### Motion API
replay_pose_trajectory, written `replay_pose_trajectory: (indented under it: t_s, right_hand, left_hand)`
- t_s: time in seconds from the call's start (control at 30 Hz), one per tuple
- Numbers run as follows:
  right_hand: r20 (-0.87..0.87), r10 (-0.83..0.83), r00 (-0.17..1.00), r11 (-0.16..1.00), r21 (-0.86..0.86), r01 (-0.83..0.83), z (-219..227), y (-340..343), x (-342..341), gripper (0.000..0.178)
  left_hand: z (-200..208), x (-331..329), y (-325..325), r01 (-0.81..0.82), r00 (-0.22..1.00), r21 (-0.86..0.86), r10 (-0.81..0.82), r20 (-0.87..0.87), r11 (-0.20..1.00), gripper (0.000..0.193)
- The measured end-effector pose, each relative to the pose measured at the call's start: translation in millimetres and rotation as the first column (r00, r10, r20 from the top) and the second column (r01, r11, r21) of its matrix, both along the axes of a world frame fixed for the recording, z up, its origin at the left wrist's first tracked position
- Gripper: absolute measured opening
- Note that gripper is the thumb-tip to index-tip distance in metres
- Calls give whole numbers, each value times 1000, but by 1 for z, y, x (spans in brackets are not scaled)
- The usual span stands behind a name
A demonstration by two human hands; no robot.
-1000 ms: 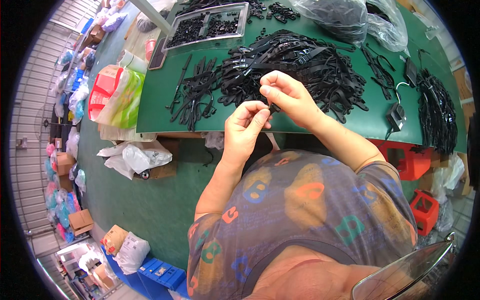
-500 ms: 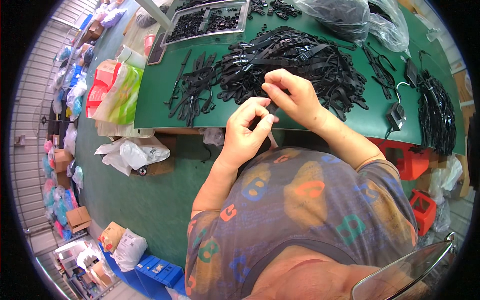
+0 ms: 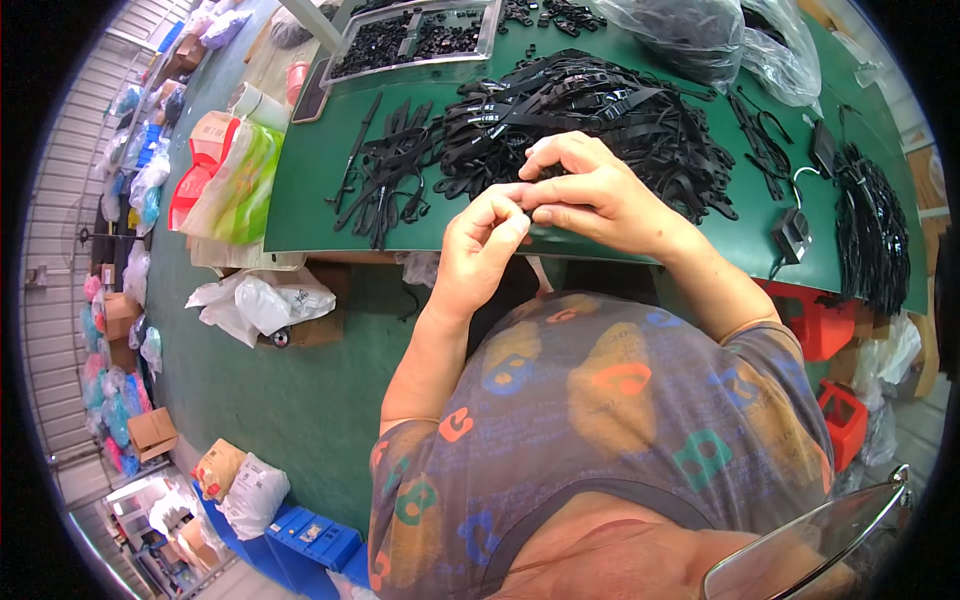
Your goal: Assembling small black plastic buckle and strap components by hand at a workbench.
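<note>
Over the front edge of the green table, my left hand (image 3: 482, 240) and my right hand (image 3: 597, 200) meet at their fingertips. My left thumb and forefinger pinch a small black piece (image 3: 528, 214), mostly hidden by the fingers; its kind is too small to tell. The bent fingers and thumb of my right hand close around the same spot, and what they grip is hidden. Just beyond both hands lies a big heap of black straps (image 3: 590, 110) with plastic buckles. A smaller bunch of black straps (image 3: 392, 165) is spread to its left.
At the far left of the green table (image 3: 310, 200) stand a clear tray (image 3: 488, 45) of small black parts and a phone (image 3: 312, 95). Clear plastic bags (image 3: 690, 40) are at the back. On the right lie a black corded device (image 3: 792, 235) and a bundle of black cords (image 3: 872, 230).
My right hand has turned and its fingers have come down over the left fingertips. The dark piece that showed between the hands is now mostly covered. My left hand has shifted slightly left.
</note>
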State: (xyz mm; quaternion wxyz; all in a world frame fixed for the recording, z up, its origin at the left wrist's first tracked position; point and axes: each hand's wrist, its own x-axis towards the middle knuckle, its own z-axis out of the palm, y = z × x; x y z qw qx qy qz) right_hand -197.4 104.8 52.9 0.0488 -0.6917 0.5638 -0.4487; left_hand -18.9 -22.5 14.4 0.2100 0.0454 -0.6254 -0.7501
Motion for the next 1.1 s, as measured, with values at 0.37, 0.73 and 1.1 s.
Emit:
replay_pose_trajectory:
  t_s: [0.37, 0.73, 1.1]
  right_hand:
    - [271, 0, 963, 985, 164, -46, 1, 6, -5, 14]
    - [246, 50, 968, 902, 405, -150, 10, 2, -12, 9]
    - [579, 48, 814, 887, 349, -301, -7, -3, -3, 17]
  left_hand:
    - [16, -2, 12, -257, 937, -559, 344, 55, 788, 27]
    - [1, 1, 11, -285, 943, -449, 332, 27, 847, 28]
    - [4, 6, 3, -282, 949, -590, 309, -59, 757, 28]
